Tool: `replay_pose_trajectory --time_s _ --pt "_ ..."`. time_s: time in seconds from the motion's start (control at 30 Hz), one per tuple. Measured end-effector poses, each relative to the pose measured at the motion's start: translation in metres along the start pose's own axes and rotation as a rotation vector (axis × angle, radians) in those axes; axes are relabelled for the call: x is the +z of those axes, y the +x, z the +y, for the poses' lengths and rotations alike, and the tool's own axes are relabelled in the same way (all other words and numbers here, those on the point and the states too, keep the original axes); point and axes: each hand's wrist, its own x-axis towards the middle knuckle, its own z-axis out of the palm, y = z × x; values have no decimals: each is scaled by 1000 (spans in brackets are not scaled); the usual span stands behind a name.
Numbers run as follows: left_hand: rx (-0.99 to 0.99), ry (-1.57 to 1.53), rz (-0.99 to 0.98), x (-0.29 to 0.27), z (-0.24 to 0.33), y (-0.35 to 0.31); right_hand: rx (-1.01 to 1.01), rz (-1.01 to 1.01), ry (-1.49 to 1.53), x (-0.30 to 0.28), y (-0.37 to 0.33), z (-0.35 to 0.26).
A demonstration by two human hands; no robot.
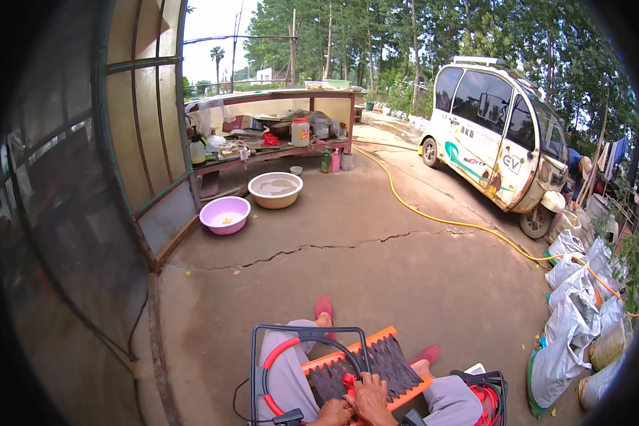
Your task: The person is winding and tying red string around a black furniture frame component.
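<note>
At the bottom centre of the frame, the person sits with a black toothed panel edged in orange (366,366) laid across the lap, so both hands can work on it close up. The left hand (331,413) and right hand (371,399) meet at its near edge, fingers curled and pressed together around a small red piece (348,381); whether each hand pinches it cannot be told. A black wire frame with a red loop (277,355) stands just left of the knees. Higher up, left of centre, a pink basin (225,214) and a beige basin (275,189) sit on the cracked concrete floor (376,263). A yellow hose (433,213) runs past a small white vehicle (493,135).
</note>
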Motion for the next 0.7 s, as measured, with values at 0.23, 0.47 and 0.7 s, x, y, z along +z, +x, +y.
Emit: replay_pose_trajectory --time_s 0.23,0.47,0.7 --pt "58 170 32 -6 14 -6 23 112 -84 7 4 -6" --pt "68 -85 -67 1 0 -7 -33 446 387 16 11 -11" --pt "-311 -233 -241 -14 -15 2 285 325 1766 -63 -27 -32"
